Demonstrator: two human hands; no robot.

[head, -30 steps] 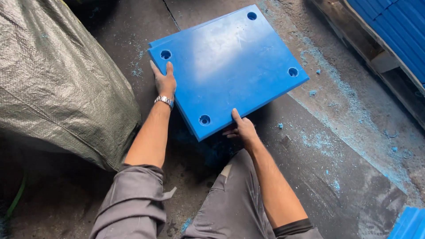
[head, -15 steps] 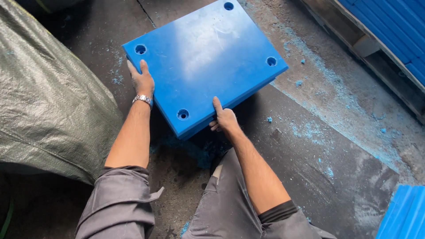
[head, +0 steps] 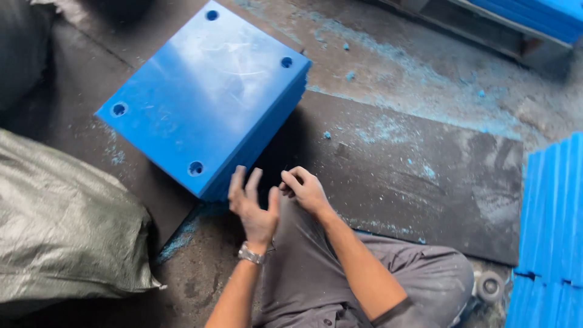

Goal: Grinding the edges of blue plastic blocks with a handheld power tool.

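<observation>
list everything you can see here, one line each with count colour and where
blue square slab: looks like a stack, count unclear, blue with a hole at each corner, on the floor upper left
dark mat: one, black, dusted with blue shavings, centre to right
woven sack: one, grey-green, lower left
blue panels: several, blue, standing at the right edge
more blue panels: count unclear, blue, top right
left hand: one, open, wristwatch on the wrist, just below the slab's near corner, not touching it
right hand: one, fingers curled, empty, beside the left hand over grey trousers
</observation>
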